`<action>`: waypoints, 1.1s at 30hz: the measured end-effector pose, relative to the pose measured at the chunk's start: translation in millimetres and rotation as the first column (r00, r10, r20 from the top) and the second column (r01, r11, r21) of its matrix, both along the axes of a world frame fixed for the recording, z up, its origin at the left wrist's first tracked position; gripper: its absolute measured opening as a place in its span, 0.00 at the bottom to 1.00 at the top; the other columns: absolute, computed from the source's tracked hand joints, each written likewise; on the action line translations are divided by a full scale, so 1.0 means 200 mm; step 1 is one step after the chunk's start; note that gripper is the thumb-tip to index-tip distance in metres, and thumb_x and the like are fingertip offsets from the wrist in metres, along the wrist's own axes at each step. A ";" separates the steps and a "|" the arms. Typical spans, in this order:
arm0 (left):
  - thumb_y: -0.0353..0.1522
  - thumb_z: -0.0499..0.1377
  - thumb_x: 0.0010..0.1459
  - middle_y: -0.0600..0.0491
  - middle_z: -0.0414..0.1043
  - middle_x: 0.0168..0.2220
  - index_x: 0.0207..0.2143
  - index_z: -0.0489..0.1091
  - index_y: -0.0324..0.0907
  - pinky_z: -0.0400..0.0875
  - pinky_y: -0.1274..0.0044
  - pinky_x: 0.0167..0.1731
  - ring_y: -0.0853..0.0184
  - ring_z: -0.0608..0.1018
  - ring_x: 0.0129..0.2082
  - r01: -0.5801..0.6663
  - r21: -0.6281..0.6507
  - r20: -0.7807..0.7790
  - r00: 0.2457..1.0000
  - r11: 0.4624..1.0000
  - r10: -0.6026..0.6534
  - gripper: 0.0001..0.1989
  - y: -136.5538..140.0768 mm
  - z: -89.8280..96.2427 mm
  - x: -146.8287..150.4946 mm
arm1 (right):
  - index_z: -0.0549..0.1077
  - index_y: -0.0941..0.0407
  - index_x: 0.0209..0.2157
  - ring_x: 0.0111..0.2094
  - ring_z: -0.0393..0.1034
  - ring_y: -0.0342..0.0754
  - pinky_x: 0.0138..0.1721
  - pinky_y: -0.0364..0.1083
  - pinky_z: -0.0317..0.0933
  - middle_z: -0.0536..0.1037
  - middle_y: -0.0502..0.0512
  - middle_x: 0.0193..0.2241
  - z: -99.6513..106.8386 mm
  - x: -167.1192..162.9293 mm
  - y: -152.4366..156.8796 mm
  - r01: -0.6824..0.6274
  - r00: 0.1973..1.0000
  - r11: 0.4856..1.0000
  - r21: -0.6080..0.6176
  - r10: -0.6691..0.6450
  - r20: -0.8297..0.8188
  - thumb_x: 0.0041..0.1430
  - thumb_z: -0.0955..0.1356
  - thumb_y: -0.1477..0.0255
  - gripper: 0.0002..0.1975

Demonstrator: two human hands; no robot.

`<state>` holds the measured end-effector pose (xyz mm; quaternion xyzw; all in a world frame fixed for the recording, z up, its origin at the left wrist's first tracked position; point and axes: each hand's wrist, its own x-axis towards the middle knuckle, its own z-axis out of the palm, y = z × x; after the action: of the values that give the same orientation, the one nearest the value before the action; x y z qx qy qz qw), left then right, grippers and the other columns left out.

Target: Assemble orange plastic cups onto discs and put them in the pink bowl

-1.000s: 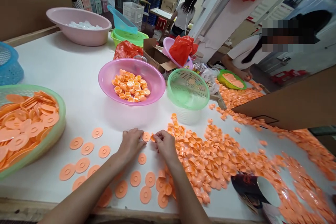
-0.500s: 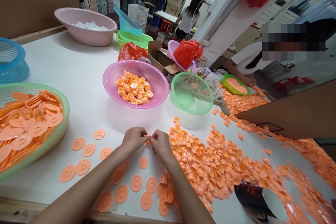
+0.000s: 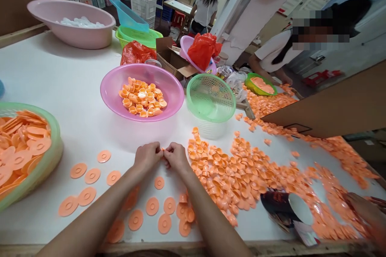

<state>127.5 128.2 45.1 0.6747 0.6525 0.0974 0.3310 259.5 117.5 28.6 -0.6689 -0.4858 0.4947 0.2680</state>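
Observation:
My left hand [image 3: 147,156] and my right hand [image 3: 177,157] meet over the white table, thumbs and fingers pinched together. Between the fingertips shows a bit of a small orange plastic piece [image 3: 163,149]; most of it is covered. Flat round orange discs [image 3: 152,206] with a ring in the middle lie under and left of my forearms. To the right of my right hand spreads a heap of small orange plastic cups [image 3: 235,172]. Beyond my hands stands a pink bowl [image 3: 108,98] partly filled with orange cup-shaped pieces.
A green colander [image 3: 223,108] stands right of the pink bowl. A green basket [image 3: 56,154] full of discs is at the left. Another person's hand [image 3: 360,209] reaches over the pieces at the right. A cardboard sheet [image 3: 337,104] stands beyond, with a seated co-worker [image 3: 274,52] behind.
The view has shifted, so most things sit further left. Another person's hand has come in at the right edge. My hands keep pinching the small orange piece together.

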 end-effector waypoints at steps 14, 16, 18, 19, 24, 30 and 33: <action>0.33 0.55 0.54 0.53 0.75 0.28 0.38 0.73 0.40 0.70 0.77 0.30 0.67 0.77 0.27 -0.370 0.248 0.453 0.862 0.896 0.230 0.11 0.16 0.44 -0.21 | 0.78 0.55 0.40 0.36 0.71 0.46 0.38 0.43 0.64 0.75 0.55 0.37 0.23 0.38 -0.27 -0.310 0.860 0.924 0.222 0.173 0.481 0.50 0.68 0.79 0.15; 0.35 0.58 0.54 0.50 0.75 0.38 0.47 0.70 0.39 0.72 0.74 0.36 0.66 0.78 0.32 -0.520 0.403 0.458 0.827 0.753 0.326 0.18 0.27 0.58 -0.31 | 0.78 0.56 0.39 0.36 0.71 0.47 0.38 0.43 0.63 0.74 0.56 0.35 0.21 0.38 -0.32 -0.357 0.794 0.915 0.189 0.191 0.578 0.51 0.65 0.82 0.16; 0.35 0.61 0.53 0.47 0.71 0.48 0.52 0.67 0.41 0.71 0.70 0.43 0.63 0.77 0.39 -0.519 0.572 0.376 0.854 0.635 0.360 0.23 0.29 0.62 -0.36 | 0.79 0.57 0.34 0.36 0.71 0.48 0.38 0.44 0.62 0.75 0.57 0.32 0.18 0.35 -0.35 -0.332 0.766 0.921 0.203 0.138 0.628 0.53 0.62 0.84 0.15; 0.34 0.62 0.53 0.47 0.69 0.50 0.51 0.68 0.42 0.69 0.70 0.45 0.62 0.76 0.41 -0.449 0.632 0.311 0.894 0.632 0.323 0.22 0.26 0.60 -0.37 | 0.79 0.58 0.33 0.35 0.71 0.49 0.38 0.45 0.62 0.75 0.58 0.32 0.16 0.34 -0.36 -0.295 0.782 0.928 0.228 0.098 0.615 0.54 0.61 0.84 0.16; 0.28 0.62 0.50 0.53 0.74 0.36 0.35 0.74 0.45 0.64 0.70 0.40 0.62 0.74 0.40 0.209 0.388 0.118 0.955 0.898 -0.273 0.08 -0.20 0.13 -0.25 | 0.77 0.55 0.28 0.29 0.72 0.46 0.32 0.42 0.62 0.77 0.52 0.25 0.09 0.21 -0.38 -0.120 0.963 0.968 0.222 0.059 0.263 0.50 0.65 0.79 0.09; 0.29 0.60 0.52 0.53 0.73 0.35 0.31 0.75 0.45 0.56 0.67 0.41 0.63 0.72 0.40 0.246 0.205 0.138 0.951 0.947 -0.277 0.04 -0.40 -0.12 -0.11 | 0.66 0.54 0.21 0.15 0.63 0.41 0.19 0.39 0.54 0.68 0.43 0.13 0.03 0.06 -0.38 -0.062 0.991 0.998 0.033 0.058 0.120 0.47 0.65 0.77 0.05; 0.30 0.60 0.52 0.53 0.73 0.32 0.29 0.74 0.43 0.56 0.66 0.42 0.63 0.72 0.39 0.213 0.187 0.157 0.957 0.959 -0.243 0.03 -0.36 -0.08 -0.11 | 0.64 0.54 0.20 0.14 0.61 0.40 0.17 0.39 0.52 0.67 0.43 0.12 0.02 0.03 -0.37 -0.077 0.990 0.997 0.022 0.073 0.120 0.46 0.64 0.78 0.06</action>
<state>105.7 55.8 28.5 0.7597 0.5272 0.1734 0.3390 265.2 44.0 33.4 -0.6748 -0.5323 0.4571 0.2288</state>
